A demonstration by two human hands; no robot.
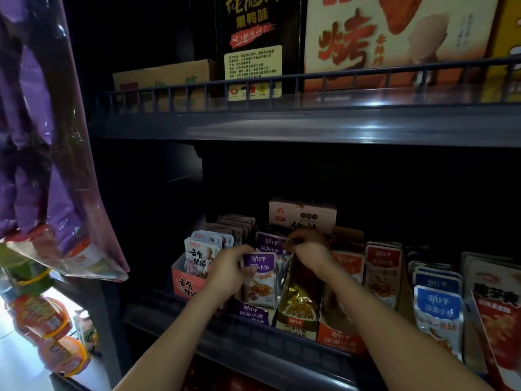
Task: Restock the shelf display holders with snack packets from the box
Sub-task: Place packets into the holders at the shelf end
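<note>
Purple snack packet (260, 280) in left hand (229, 273) grip; right hand (311, 256) pinches rear packet (270, 244); dark shelf (267, 347), dim store.

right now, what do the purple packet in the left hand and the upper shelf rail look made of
Purple packet, held by the left hand: likely glossy plastic or foil film; silvery sheen below the print, thin flat edges. Upper shelf rail: probably dark painted metal, semi-gloss; thin straight bars, soft highlights.

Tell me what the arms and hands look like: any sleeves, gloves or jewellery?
The left forearm and right forearm are bare, with no sleeves in view. The left hand and right hand are ungloved; no watch, bracelet or ring shows in this dim light.
</note>
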